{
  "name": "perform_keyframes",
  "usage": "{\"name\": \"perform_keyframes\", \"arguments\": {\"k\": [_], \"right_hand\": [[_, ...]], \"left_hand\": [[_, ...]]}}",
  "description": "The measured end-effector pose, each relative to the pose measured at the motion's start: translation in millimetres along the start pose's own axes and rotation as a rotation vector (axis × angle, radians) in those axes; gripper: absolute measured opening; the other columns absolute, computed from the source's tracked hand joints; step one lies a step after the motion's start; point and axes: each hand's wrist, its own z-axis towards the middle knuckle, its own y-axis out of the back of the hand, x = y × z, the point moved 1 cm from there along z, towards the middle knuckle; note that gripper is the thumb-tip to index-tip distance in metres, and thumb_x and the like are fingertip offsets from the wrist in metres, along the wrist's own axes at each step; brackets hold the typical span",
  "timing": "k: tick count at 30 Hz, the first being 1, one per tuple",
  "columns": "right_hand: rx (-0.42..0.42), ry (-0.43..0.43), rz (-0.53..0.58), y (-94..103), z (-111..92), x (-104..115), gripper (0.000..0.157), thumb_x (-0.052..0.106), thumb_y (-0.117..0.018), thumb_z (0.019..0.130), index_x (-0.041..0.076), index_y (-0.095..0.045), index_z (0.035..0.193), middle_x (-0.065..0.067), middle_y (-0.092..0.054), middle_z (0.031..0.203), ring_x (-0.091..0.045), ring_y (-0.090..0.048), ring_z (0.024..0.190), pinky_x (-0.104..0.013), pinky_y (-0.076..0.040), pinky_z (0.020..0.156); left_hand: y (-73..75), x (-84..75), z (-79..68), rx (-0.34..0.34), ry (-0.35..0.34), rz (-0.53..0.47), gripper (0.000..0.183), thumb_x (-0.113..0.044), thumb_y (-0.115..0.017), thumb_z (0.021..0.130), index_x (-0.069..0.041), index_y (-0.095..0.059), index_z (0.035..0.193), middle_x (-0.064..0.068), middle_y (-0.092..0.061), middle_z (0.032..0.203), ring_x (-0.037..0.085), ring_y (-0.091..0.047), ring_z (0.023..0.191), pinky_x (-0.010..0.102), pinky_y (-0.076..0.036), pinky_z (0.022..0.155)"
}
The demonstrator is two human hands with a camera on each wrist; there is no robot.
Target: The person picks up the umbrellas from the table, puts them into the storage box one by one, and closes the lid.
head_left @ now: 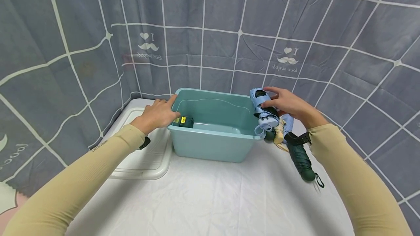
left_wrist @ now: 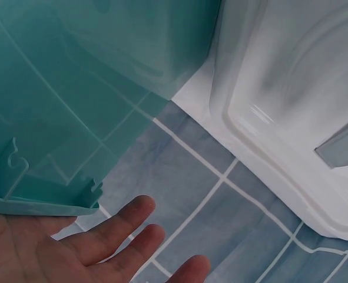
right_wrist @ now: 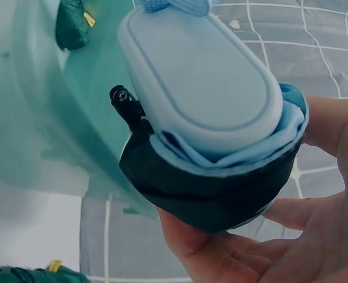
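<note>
A light blue folded umbrella with a black lining is in my right hand, over the right end of a teal plastic bin. In the right wrist view, my thumb and fingers hold the umbrella around its sides, with its pale flat handle end facing the camera. My left hand rests at the bin's left rim. In the left wrist view, its fingers extend loosely outside the bin wall. Inside the bin, at the left end, lies a dark green bundle with a yellow tag.
A white lid lies left of the bin. Right of the bin are a dark green folded umbrella, a cream-handled one and another light blue item. A grey checked cloth hangs behind the white-covered surface.
</note>
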Motion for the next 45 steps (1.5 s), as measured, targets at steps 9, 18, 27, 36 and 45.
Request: {"name": "perform_keyframes", "arguments": {"k": [9,18,27,36,45], "right_hand": [[0.034,0.005,0.050,-9.2,15.1,20.5,0.084,0.027,-0.066,0.094,0.020,-0.019,0.163,-0.025,-0.044,0.149,-0.033,-0.056,0.119,-0.037,-0.058,0.079],[0.073,-0.004,0.041,-22.2,34.4,37.5,0.082,0.026,-0.067,0.093,0.020,-0.023,0.162,-0.021,-0.043,0.150,-0.032,-0.053,0.123,-0.041,-0.057,0.087],[0.122,-0.018,0.068,-33.9,50.6,47.8,0.080,0.025,-0.066,0.092,0.019,-0.026,0.161,-0.018,-0.043,0.147,-0.028,-0.058,0.109,-0.035,-0.057,0.077],[0.193,-0.059,0.088,-45.7,63.1,56.1,0.079,0.025,-0.065,0.093,0.019,-0.025,0.161,-0.019,-0.046,0.143,-0.026,-0.066,0.097,-0.035,-0.058,0.074],[0.243,-0.080,0.083,-62.2,74.1,69.5,0.078,0.023,-0.065,0.094,0.018,-0.025,0.161,-0.018,-0.044,0.147,-0.025,-0.065,0.102,-0.036,-0.058,0.076]], "left_hand": [[0.6,-0.3,0.1,0.001,0.003,-0.004,0.082,-0.048,-0.044,0.099,-0.022,-0.001,0.164,0.025,-0.032,0.159,0.046,-0.026,0.147,0.073,-0.027,0.107],[-0.2,0.3,0.4,0.007,0.005,-0.003,0.082,-0.049,-0.044,0.099,-0.022,-0.001,0.164,0.025,-0.033,0.158,0.046,-0.026,0.147,0.073,-0.027,0.107],[0.4,-0.1,-0.8,0.007,0.007,-0.008,0.083,-0.047,-0.045,0.099,-0.022,-0.001,0.164,0.026,-0.032,0.159,0.046,-0.025,0.147,0.074,-0.026,0.108],[0.6,-1.7,-0.5,0.012,0.012,-0.001,0.084,-0.049,-0.046,0.098,-0.021,-0.002,0.164,0.026,-0.034,0.158,0.047,-0.026,0.146,0.073,-0.027,0.107],[0.5,-1.4,-1.8,0.011,0.008,0.002,0.084,-0.048,-0.046,0.099,-0.020,-0.002,0.164,0.026,-0.033,0.158,0.046,-0.026,0.147,0.073,-0.028,0.107]]}}
